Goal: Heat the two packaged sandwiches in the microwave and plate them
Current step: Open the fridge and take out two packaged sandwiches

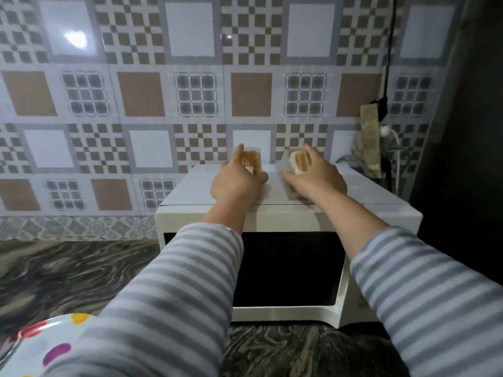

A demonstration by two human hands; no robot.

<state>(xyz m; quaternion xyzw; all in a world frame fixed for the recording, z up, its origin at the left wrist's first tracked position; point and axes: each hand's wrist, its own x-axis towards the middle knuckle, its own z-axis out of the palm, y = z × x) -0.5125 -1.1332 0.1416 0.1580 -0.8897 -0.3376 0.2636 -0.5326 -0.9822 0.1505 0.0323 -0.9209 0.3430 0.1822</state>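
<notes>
Two hands reach up at once. The left hand [236, 183] grasps the left sandwich pack [252, 158], fingers curled round its sides; the right hand [315, 177] closes over the right sandwich pack [295, 164], which tilts in its clear wrapper. Both packs sit on top of the white microwave [206, 190], probably parked there within easy reach of the closed door below. A spotted plate [46, 346] waits on the dark counter [68, 270], likely for serving afterwards.
</notes>
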